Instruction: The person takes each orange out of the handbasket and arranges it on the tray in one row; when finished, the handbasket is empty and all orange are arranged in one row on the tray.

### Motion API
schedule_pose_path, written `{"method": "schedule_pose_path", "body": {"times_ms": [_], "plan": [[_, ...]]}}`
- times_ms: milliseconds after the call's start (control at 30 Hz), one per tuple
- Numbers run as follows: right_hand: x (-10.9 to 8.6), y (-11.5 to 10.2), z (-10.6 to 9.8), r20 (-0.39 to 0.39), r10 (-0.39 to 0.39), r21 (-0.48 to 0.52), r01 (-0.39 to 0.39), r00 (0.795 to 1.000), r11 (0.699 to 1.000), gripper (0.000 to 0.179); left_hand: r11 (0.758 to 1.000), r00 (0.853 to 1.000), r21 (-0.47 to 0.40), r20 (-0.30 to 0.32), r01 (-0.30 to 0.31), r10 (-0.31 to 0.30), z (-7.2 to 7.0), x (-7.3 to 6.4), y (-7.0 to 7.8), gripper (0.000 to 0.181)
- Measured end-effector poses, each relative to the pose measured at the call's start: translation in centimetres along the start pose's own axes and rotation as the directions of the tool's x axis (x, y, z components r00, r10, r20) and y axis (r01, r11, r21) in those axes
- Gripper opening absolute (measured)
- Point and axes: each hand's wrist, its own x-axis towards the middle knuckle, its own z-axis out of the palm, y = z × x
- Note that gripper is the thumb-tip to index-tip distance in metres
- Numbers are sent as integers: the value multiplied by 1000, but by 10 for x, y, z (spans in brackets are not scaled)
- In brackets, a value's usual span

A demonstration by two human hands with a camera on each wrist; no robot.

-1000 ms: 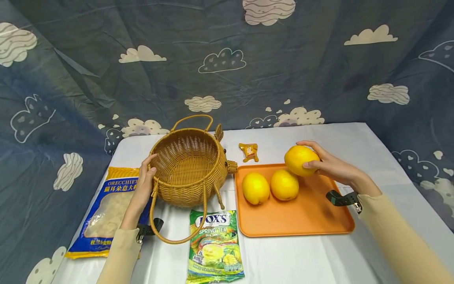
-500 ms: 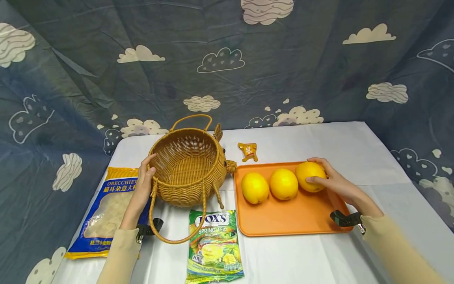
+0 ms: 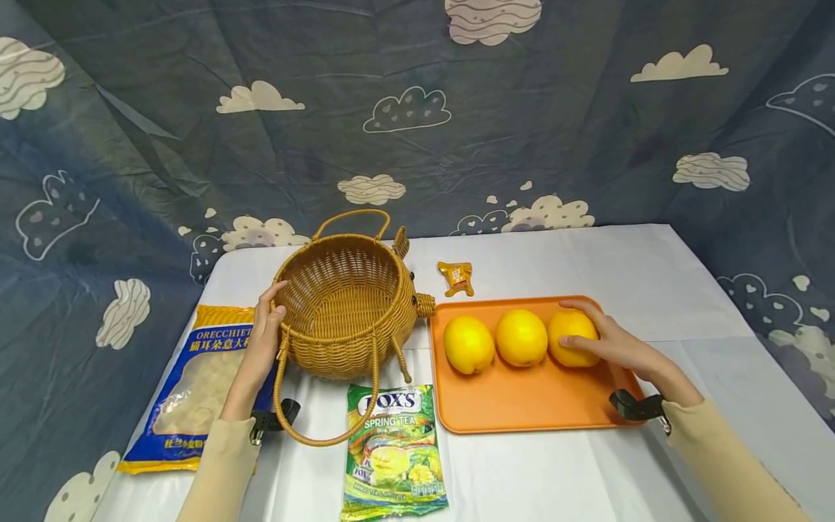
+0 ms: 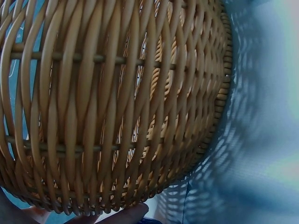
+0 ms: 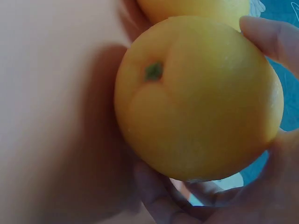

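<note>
My left hand point(image 3: 262, 335) holds the left rim of a round wicker basket point(image 3: 352, 360), its fingertips reaching over the edge. The basket has an animal snout and two loop handles; its woven side point(image 4: 117, 116) fills the left wrist view, with fingers at the bottom. On the right, my right hand point(image 3: 609, 339) grips a yellow orange point(image 3: 572, 338), thumb on the near side and fingers around the far side. That orange sits on an orange tray point(image 3: 522, 406), in a row with a middle orange point(image 3: 522, 338) and a left orange point(image 3: 468, 345). A green stem mark shows on the gripped orange in the right wrist view.
A blue and yellow pasta bag point(image 3: 202, 395) lies left, partly under the left forearm. In front of the basket is a green candy bag point(image 3: 394, 457), crossed by the front handle. One small wrapped snack point(image 3: 457, 278) lies behind the tray. A cloud-patterned cloth hangs behind.
My right hand has lowered its orange from above the tray's back edge onto the tray, right of the other two, then shifted it slightly nearer. The left hand and basket have stayed put.
</note>
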Motion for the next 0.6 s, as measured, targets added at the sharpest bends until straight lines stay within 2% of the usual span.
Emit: {"method": "schedule_pose_path", "body": {"times_ms": [100,400,533,600], "plan": [[2,2,0,-18,-6,-2,6,1000,1000,68,1000,1000,1,2,9,-9,1,-1,11,52],[4,4,-1,-24,-35,-40,34,999,999,66,1000,1000,9,2,10,-10,3,0,14,53],[2,2,-2,-15,-25,-34,24,1000,999,67,1000,1000,6,5,13,-13,2,1,11,53],[1,2,-3,-12,-18,-28,18,1000,999,69,1000,1000,5,4,11,-11,0,3,4,53]]}}
